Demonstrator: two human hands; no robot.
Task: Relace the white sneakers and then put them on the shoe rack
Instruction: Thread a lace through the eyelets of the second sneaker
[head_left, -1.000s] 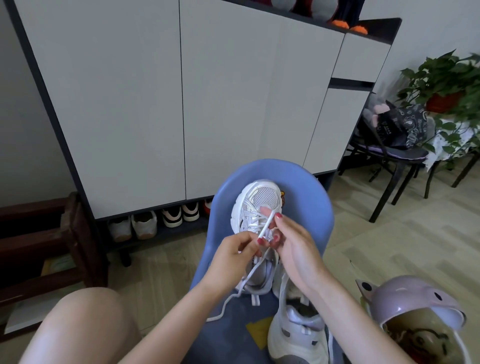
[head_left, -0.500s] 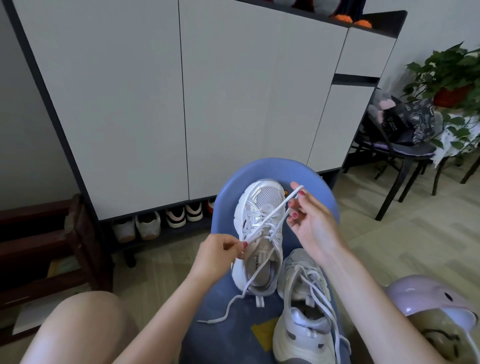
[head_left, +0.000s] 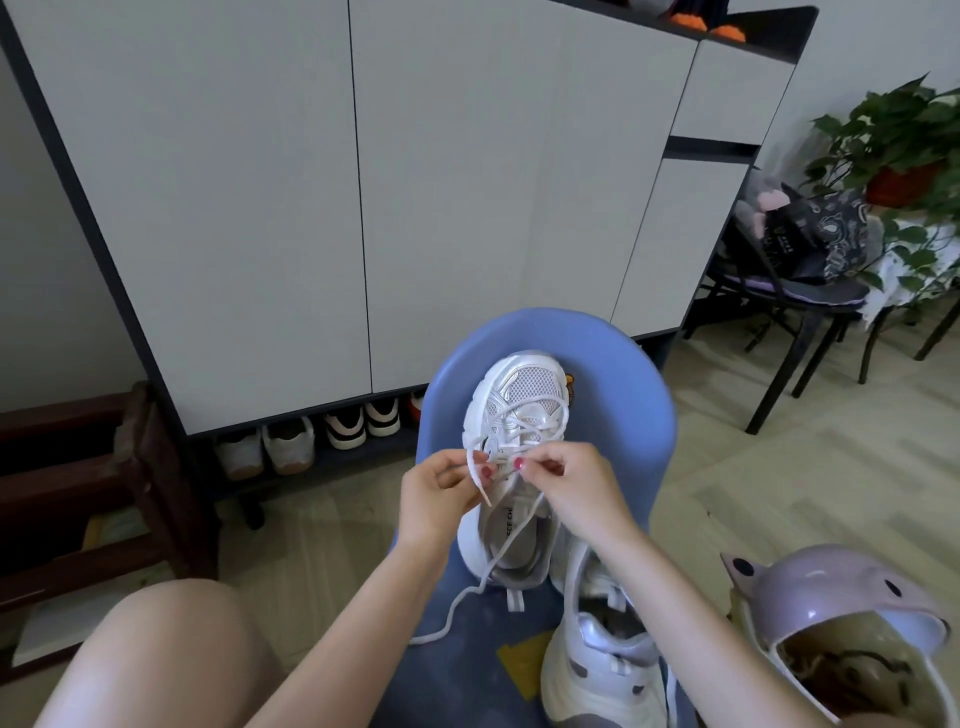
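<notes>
The far sneaker (head_left: 511, 457) lies on the blue chair (head_left: 644, 415); the left hand (head_left: 439, 499) pinches the lace (head_left: 475, 470); the right hand (head_left: 574, 486) pinches lace at the eyelets; second sneaker (head_left: 602, 660) nearer.

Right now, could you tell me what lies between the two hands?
In the head view, the sneaker's laced tongue and white lace lie between the left hand and right hand.

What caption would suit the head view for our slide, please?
Both hands, left hand and right hand, pinch the lace over a white sneaker on the blue chair.
</notes>
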